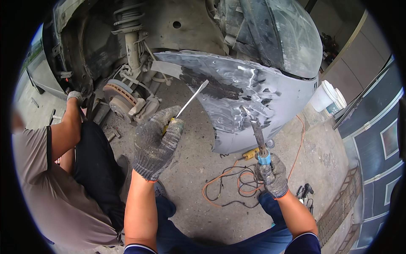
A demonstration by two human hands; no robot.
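Note:
My left hand (158, 142), in a grey knit glove, grips a screwdriver (190, 100) by its yellow handle, blade pointing up and right. In my right hand (272, 177), also gloved, is a blue-handled hot-tool-like implement (259, 135), its tip at or just in front of a detached-looking grey bumper panel (287, 97); contact is unclear. The panel has dark patches, scuffs, white cracked-looking lines and a pale strip of tape (165, 68) at its upper left.
A co-worker (63, 178) crouches at left near an exposed brake disc (118, 95) and strut (132, 51). Below the panel lie coiled cables (228, 186), a yellow power tool (250, 154) and a black tool (306, 190). White buckets (321, 95) stand right; a metal grate (338, 203) lies beside them.

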